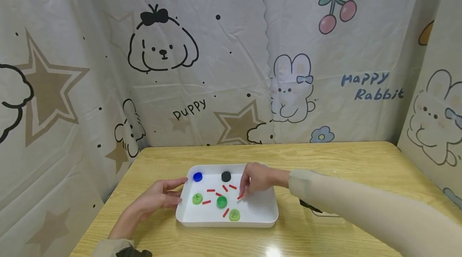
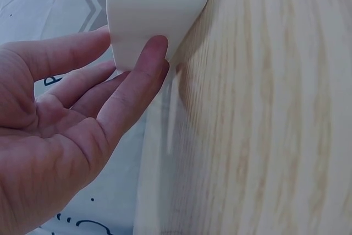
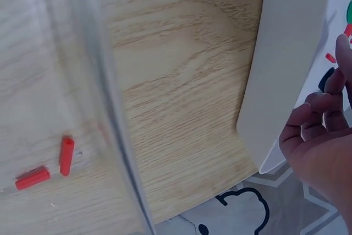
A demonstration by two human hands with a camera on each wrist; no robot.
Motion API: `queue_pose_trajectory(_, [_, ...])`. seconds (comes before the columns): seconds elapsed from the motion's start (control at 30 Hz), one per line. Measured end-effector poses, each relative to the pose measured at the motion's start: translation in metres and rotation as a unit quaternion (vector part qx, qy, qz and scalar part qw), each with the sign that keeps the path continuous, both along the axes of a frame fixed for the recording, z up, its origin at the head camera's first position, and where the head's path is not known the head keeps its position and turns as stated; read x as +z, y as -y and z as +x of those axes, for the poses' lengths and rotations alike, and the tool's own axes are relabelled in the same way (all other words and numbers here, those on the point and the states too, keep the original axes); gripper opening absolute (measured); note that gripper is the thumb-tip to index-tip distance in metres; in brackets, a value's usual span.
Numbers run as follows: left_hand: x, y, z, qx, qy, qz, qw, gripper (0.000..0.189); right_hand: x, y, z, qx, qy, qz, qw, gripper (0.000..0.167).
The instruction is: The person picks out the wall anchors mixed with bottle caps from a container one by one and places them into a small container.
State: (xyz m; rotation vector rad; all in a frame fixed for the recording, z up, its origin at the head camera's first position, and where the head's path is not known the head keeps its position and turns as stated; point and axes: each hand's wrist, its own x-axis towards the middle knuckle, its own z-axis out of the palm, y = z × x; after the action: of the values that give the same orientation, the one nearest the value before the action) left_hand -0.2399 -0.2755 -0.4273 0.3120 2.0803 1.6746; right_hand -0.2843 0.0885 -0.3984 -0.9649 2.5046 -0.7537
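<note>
A white tray (image 1: 252, 217) lies on the table, with several short red tubes (image 1: 211, 190) spread over its floor. Among them sit a blue bottle cap (image 1: 197, 177), a black cap (image 1: 225, 176), a green cap (image 1: 221, 202) and two light green caps (image 1: 234, 215). Inside the tray's right half, my right hand (image 1: 257, 177) pinches one red tube (image 1: 240, 196) close to the floor. My left hand (image 1: 155, 197) touches the tray's left side; in the left wrist view its extended fingers (image 2: 135, 86) rest against the outer wall.
To the tray's right stands a clear box (image 3: 118, 119), mostly behind the right forearm in the head view. Two red tubes (image 3: 66, 156) show through it in the right wrist view. A patterned curtain (image 1: 231, 48) hangs behind the wooden table (image 1: 173, 154).
</note>
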Motion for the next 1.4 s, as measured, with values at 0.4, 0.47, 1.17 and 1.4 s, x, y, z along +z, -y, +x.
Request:
queue_pose_trajectory(0.4, [0.000, 0.003, -0.001, -0.002, 0.010, -0.003, 0.9999, 0.076, 0.015, -0.019, 0.000, 0.031, -0.036, -0.047, 0.9978, 0.009])
queue_pose_trajectory(0.47, [0.001, 0.003, -0.001, -0.003, 0.007, -0.004, 1.0000, 0.076, 0.016, -0.021, 0.001, 0.033, -0.037, -0.060, 0.9970, 0.008])
queue_pose_trajectory(1.17, [-0.001, 0.003, -0.002, 0.002, 0.007, -0.008, 0.9999, 0.077, 0.029, -0.061, 0.021, -0.030, -0.017, -0.124, 0.9917, 0.009])
queue_pose_trajectory(1.4, [0.000, 0.002, 0.000, 0.000, 0.007, -0.003, 1.0000, 0.076, 0.031, -0.081, 0.029, -0.051, -0.014, -0.131, 0.9899, 0.008])
